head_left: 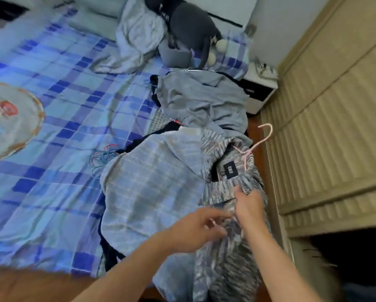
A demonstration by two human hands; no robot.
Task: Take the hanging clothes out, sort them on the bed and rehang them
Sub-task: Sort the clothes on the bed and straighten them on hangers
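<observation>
Clearly we are mid-sort: our right hand (247, 204) pinches the striped shirt (222, 192) at lower right, still on its pink hanger (256, 144). Our left hand (198, 232), fingers loosely curled, touches its front. Next, probably, we undo or straighten it on the bed (58, 101).

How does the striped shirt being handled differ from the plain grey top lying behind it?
The striped shirt has a busy grey-and-white pattern; the grey top is plain. The shirt has a pink hanger in its collar; no hanger shows clearly in the top. Both hands are on the shirt; the top lies untouched. Both lie on the bed.
</observation>
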